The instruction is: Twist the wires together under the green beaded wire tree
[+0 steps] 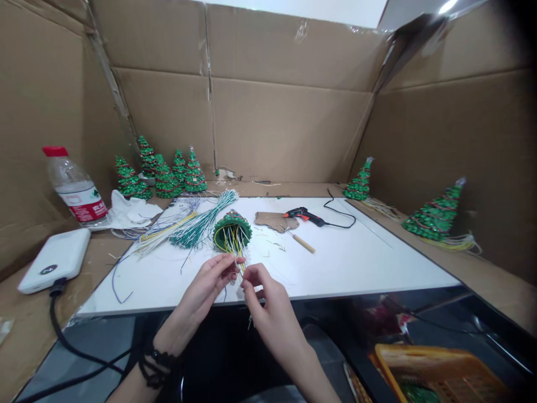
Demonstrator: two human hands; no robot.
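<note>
I am pinching thin wires (238,263) with my left hand (210,282) and right hand (264,296). They are sticking out of the little tree (232,229) lying on the bench (356,263). They look light and bendy, so I am holding near the tips.

The water bottle (74,187) at the left, with a red cap, carries a red and white label with white characters and a small green mark on it, but the print is too small and blurred to read. The white box (55,259) beside it bears a small dark round mark, also unreadable. Nothing else shows writing.
</note>
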